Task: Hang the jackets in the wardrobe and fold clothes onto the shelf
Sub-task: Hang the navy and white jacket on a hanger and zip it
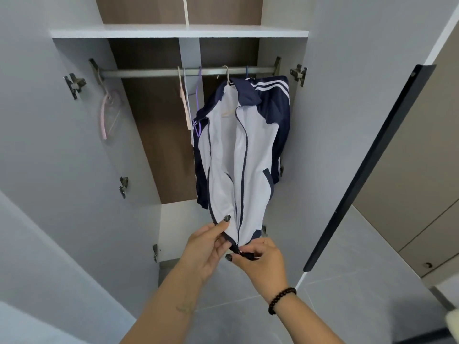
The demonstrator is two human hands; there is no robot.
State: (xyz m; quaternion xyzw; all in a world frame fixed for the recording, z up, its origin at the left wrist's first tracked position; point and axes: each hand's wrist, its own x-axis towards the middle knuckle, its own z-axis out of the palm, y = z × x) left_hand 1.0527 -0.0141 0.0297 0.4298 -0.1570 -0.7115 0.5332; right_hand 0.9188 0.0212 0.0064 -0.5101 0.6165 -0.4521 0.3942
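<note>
Head view: left hand and right hand pinch jacket hem, wardrobe open over grey floor.

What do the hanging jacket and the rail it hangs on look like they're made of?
The jacket looks like thin synthetic sportswear fabric, smooth with a slight sheen and soft folds, probably polyester. The rail looks like bare metal: grey, dull shine along its length.

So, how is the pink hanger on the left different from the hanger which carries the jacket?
The pink hanger is bare, while the white hanger carries the navy and white jacket. The pink hanger hangs at the far left end of the rail; the white hanger hangs toward the right. The pink one shows fully; the white one is mostly hidden by the collar. Both hook on the same rail.
</note>
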